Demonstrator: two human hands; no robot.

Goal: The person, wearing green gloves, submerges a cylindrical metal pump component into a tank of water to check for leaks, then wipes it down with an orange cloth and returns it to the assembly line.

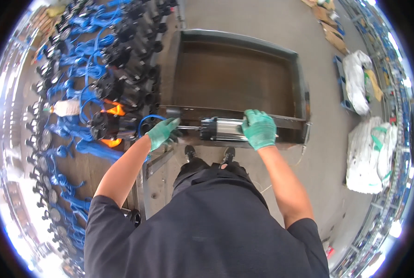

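A silver cylindrical motor [230,129] with a black end lies sideways across the near edge of a dark metal tray [234,110]. Its thin metal shaft [188,127] points left. My right hand [259,129], in a green glove, is wrapped over the motor's right end. At the shaft's tip is my left hand [160,133], also gloved in green, its thumb and fingers apart and slightly blurred. A blue cable [144,121] loops just behind that hand, beside the black cylinders on the left.
Rows of black motors [128,85] with bundled blue cables [88,46] fill the left side. A white bottle [67,108] and orange pieces [115,109] lie among them. White sacks [367,155] stand on the floor at right. A metal frame [158,164] is near my left knee.
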